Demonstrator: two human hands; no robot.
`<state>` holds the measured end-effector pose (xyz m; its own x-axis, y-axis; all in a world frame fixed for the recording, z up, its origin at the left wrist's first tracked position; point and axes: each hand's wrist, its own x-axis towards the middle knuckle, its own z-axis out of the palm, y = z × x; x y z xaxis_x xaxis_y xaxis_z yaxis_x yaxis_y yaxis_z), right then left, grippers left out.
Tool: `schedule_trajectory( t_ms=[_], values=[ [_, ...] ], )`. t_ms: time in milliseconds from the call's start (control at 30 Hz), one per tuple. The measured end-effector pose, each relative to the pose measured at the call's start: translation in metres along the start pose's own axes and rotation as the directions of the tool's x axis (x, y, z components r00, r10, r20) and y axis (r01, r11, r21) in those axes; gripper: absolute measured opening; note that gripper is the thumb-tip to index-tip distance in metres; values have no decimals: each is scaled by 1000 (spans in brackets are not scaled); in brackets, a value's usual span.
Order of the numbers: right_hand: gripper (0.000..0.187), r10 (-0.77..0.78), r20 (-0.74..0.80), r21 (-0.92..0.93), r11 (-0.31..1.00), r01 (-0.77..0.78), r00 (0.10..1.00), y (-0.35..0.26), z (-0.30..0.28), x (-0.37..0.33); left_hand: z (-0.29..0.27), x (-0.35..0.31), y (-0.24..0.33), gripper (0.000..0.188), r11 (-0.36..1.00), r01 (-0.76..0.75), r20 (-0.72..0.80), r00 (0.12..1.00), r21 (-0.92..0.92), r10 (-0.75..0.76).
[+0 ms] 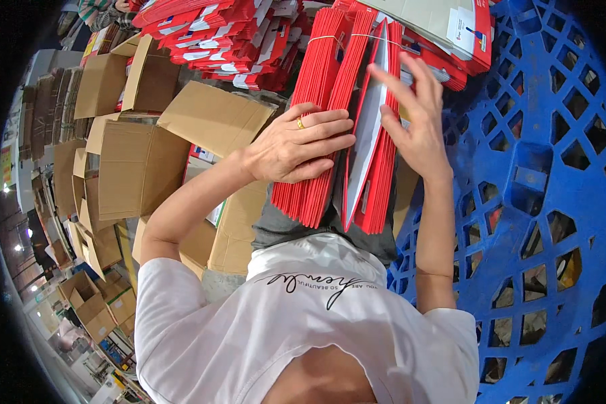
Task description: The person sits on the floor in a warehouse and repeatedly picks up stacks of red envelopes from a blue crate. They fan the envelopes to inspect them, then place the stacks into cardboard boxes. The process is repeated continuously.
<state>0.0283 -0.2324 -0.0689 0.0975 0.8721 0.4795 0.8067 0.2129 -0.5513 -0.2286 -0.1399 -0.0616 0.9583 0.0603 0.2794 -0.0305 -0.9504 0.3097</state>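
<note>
Blue plastic pallet [518, 155] right, open cartons [138, 165] left. Red folders [382, 195] bundled on my lap [269, 233], butts toward its near edge. My left hand [299, 145] lies over the left bundle [322, 71]; grip, cannot tell. My right hand [417, 124], blurred, fingers wide, by the rightmost folders. Judged: bands [365, 35] already on, one gap gaping; folder piles [229, 40] beyond remain.

Layout: clock directions from the folder bundles [343, 87], 12 at top of view.
The bundles lie side by side over the lap [276, 234]. One folder pile [229, 42] occupies 10 o'clock; a second pile [444, 37] occupies 1 o'clock. Open cartons [128, 172] stand at 9 o'clock, with flattened cardboard [50, 111] beyond. The pallet [515, 155] spans 2 to 5 o'clock.
</note>
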Motion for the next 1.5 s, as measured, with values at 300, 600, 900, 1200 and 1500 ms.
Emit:
schedule_trajectory(
  t_ms=[300,600,900,1200,1500],
  values=[
    [22,-38,-75,-66,997,33,996,-1,6,1,3,-4,-1,50,999,15,-47,999,-45,-18],
    [45,-15,-134,-109,994,0,991,-8,18,4,3,-2,-1,51,999,6,-87,996,36,-3],
    [34,48,-57,37,998,-45,997,-2,2,2,5,-7,-6,54,998,38,-84,996,52,-33],
    [23,-65,-29,-113,992,61,997,2,0,7,3,-2,-3,54,998,39,-81,996,46,-35],
    [32,-1,-89,-99,995,-8,996,-9,12,10,4,-1,-2,54,998,61,-61,996,34,-59]
  ],
)
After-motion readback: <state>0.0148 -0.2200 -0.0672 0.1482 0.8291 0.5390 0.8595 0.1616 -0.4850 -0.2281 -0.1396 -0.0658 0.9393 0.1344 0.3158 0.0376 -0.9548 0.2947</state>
